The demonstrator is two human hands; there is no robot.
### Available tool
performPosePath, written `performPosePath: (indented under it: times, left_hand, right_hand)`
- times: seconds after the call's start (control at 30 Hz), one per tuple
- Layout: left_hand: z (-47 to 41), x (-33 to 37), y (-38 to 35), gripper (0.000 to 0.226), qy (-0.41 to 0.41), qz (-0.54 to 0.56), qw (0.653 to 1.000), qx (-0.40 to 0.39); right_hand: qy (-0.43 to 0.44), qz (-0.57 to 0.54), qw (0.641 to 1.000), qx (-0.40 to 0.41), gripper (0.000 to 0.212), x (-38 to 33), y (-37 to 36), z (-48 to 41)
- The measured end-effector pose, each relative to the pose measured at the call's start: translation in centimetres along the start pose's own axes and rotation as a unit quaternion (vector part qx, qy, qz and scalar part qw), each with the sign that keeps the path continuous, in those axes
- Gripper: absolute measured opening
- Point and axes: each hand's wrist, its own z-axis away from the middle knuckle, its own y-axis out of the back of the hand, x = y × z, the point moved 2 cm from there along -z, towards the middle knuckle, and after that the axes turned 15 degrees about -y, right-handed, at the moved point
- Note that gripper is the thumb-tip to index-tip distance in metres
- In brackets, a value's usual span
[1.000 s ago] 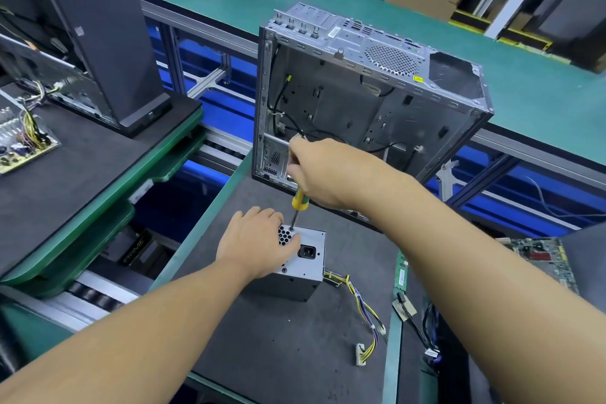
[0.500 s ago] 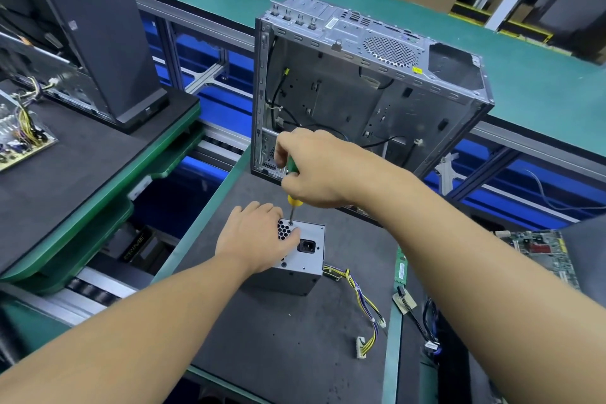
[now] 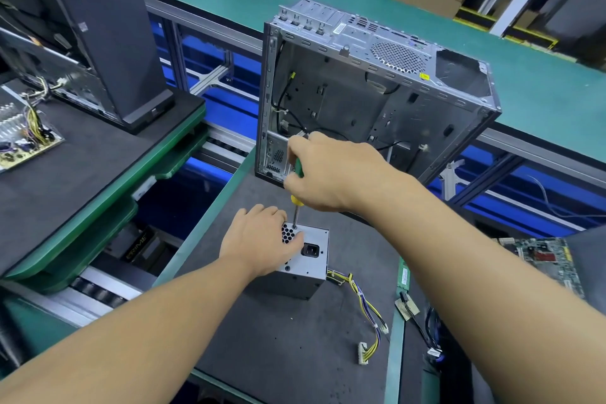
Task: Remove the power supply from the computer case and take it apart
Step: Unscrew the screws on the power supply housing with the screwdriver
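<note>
The grey power supply (image 3: 310,261) stands on end on the dark mat, socket face up, its yellow and black cable bundle (image 3: 365,308) trailing right. My left hand (image 3: 259,241) lies over its left side and holds it down. My right hand (image 3: 331,170) grips a screwdriver (image 3: 296,198) with a green and yellow handle, held upright, tip resting at the top edge of the supply beside the vent holes. Behind them the open metal computer case (image 3: 377,92) stands on its side, a few black cables left inside.
A black case (image 3: 98,26) and a loose circuit board (image 3: 23,138) sit on the raised pallet at left. A motherboard (image 3: 544,256) lies at the right edge, with small parts and cables near the green rail (image 3: 395,338). A conveyor gap opens left of the mat.
My right hand has turned on the screwdriver handle, showing more of the green grip. The tip stays on the same spot. My left hand has not moved.
</note>
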Motion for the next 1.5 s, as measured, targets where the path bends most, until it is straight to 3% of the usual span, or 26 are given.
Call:
performPosePath:
  times: [0.1,0.27,0.47,0.67,0.83,0.9,1.07,1.2,1.27,1.33,1.43,1.5]
  left_hand:
    - [-0.02,-0.06,-0.07,0.056,-0.004,0.000,1.000,0.003]
    - [-0.14,-0.02,-0.12,0.056,-0.001,0.000,1.000,0.001]
    - [-0.07,0.06,-0.12,0.053,0.000,-0.008,1.000,0.009]
    - [-0.08,0.01,-0.19,0.053,0.000,-0.015,1.000,0.007]
    - [-0.01,0.03,-0.04,0.056,-0.004,-0.011,1.000,-0.002]
    - [-0.03,0.07,0.02,0.057,-0.003,-0.009,1.000,-0.003]
    - [0.01,0.09,0.05,0.053,0.002,-0.008,1.000,-0.005]
    - [-0.06,0.07,0.07,0.053,0.003,-0.008,1.000,-0.005]
    - [-0.05,0.08,0.07,0.054,0.001,-0.007,1.000,-0.004]
    - [-0.08,0.09,0.07,0.055,-0.001,-0.005,1.000,-0.006]
    - [-0.12,0.06,0.02,0.055,-0.002,-0.002,1.000,-0.009]
    - [-0.09,0.06,0.02,0.054,-0.002,0.000,1.000,-0.006]
  right_hand:
    - [-0.018,-0.016,0.999,0.036,0.028,-0.15,-0.11,-0.19]
    - [0.000,-0.036,0.999,-0.025,0.026,-0.02,0.13,-0.11]
    - [-0.026,0.008,0.996,0.089,0.018,0.25,-0.23,0.06]
    - [0.034,-0.056,0.998,0.012,0.024,-0.03,-0.41,0.06]
    - [-0.008,-0.002,0.994,0.105,0.023,-0.15,-0.39,-0.14]
    - [-0.001,0.011,0.991,0.133,0.010,-0.21,-0.45,-0.32]
    - [0.012,-0.044,0.998,0.031,0.024,-0.20,-0.37,-0.26]
    - [-0.038,0.003,0.997,0.069,0.026,0.05,-0.41,-0.17]
    - [-0.022,0.017,0.995,0.098,0.024,0.11,-0.61,-0.25]
    - [0.002,-0.001,0.997,0.074,0.014,0.18,-0.80,-0.32]
    - [0.010,-0.038,0.999,0.015,0.023,0.17,-0.52,-0.20]
    - [0.000,-0.035,0.999,0.016,0.019,0.02,-0.38,-0.10]
